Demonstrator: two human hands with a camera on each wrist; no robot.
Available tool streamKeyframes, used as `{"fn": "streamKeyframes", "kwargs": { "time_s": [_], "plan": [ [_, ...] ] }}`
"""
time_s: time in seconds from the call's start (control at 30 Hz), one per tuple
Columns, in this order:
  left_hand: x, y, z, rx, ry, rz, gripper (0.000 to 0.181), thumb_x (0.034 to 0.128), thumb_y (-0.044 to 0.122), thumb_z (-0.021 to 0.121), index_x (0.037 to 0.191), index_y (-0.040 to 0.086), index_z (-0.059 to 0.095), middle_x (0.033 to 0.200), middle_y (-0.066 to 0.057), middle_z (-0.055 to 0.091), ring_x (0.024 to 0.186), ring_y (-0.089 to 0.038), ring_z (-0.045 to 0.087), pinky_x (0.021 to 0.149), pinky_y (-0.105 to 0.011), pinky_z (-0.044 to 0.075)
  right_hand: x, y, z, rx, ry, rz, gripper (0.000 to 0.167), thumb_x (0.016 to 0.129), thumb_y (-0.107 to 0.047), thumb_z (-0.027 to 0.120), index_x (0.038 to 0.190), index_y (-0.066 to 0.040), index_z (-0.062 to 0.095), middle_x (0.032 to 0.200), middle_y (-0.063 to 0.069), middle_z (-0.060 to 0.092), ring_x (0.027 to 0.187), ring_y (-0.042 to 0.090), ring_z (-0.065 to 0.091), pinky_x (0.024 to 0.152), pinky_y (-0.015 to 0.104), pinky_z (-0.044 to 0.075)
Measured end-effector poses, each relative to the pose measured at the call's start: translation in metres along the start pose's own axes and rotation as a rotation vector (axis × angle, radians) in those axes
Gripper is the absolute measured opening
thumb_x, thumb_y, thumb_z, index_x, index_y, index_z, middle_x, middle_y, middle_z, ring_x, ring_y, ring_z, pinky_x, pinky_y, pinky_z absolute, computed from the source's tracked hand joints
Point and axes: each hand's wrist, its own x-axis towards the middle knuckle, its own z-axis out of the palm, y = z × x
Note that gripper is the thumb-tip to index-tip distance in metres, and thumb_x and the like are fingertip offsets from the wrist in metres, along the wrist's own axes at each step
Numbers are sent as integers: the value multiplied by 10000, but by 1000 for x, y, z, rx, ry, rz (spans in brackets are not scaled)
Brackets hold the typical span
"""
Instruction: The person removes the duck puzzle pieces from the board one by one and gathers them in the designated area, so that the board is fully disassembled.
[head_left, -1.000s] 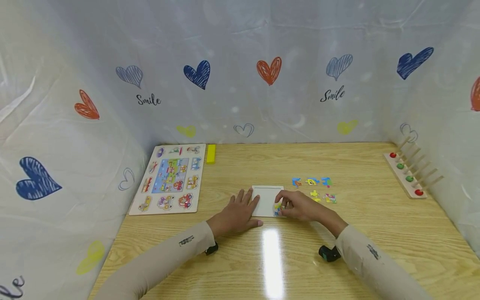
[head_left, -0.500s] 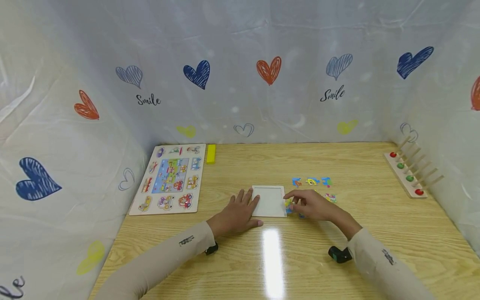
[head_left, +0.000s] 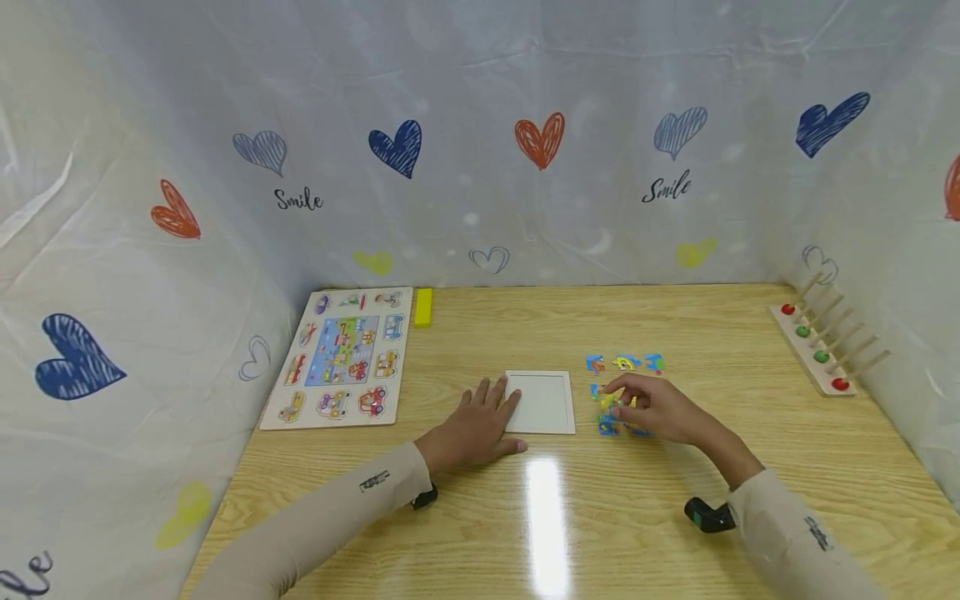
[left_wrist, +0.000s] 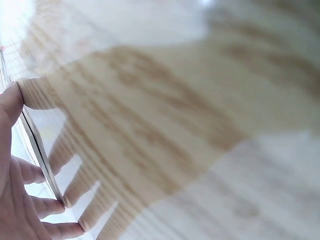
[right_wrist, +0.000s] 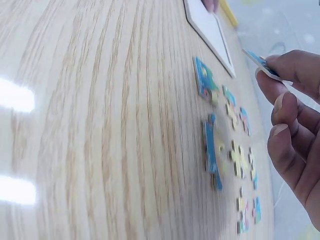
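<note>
My left hand (head_left: 472, 429) lies with fingers spread on the left edge of a white puzzle tray (head_left: 540, 406), thumb on the table in front of it. In the left wrist view, the fingers (left_wrist: 47, 205) touch the tray's rim. My right hand (head_left: 663, 410) is right of the tray, over the loose pieces. It pinches a jigsaw piece (right_wrist: 261, 64) between thumb and index finger, raised off the table. Under and around it lie several colourful jigsaw pieces (right_wrist: 210, 150), partly covered by the hand in the head view. A blue piece (head_left: 594, 363) lies in the back row.
At the left lies a wooden vehicle puzzle board (head_left: 341, 354), with a yellow block (head_left: 423, 307) beside its far corner. A peg rack (head_left: 813, 350) with red and green beads stands at the right. A heart-patterned sheet (head_left: 487, 150) surrounds the table (head_left: 480, 533).
My right hand has moved right, carrying the jigsaw piece from over the tray's front right corner to above the loose pieces. My left hand has stayed on the tray.
</note>
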Motion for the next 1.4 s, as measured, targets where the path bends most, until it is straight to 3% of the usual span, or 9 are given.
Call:
{"fn": "streamKeyframes", "kwargs": {
  "time_s": [0.43,0.77,1.13,1.4],
  "plan": [
    [0,0,0,-2,-5,-6,835,1003,660,376,1613,112,214,1675,-202,111,1517,-458,185,1149,-606,317,-34,15,-20,18,75,115,266,973,-120,666,1217,-17,634,894,75,601,515,51,450,512,258,443],
    [-1,1,-1,5,-11,-14,839,997,668,378,1611,117,223,1675,-198,120,1519,-451,188,1150,-604,317,-53,25,-30,21,101,142,320,986,-94,640,1281,20,586,875,77,599,507,55,431,489,262,422],
    [2,-1,4,-2,-1,-10,841,998,670,371,1614,120,213,1676,-199,115,1520,-451,182,1153,-597,317,-65,42,-32,-49,119,225,320,950,-128,696,1213,16,586,845,61,596,585,65,503,540,254,447],
    [1,0,3,8,8,-8,831,1002,657,382,1608,109,230,1669,-211,138,1511,-459,206,1143,-598,333,-66,49,-29,-163,168,212,301,902,-205,769,1125,-54,633,829,11,610,618,42,505,563,238,438]
  ]
}}
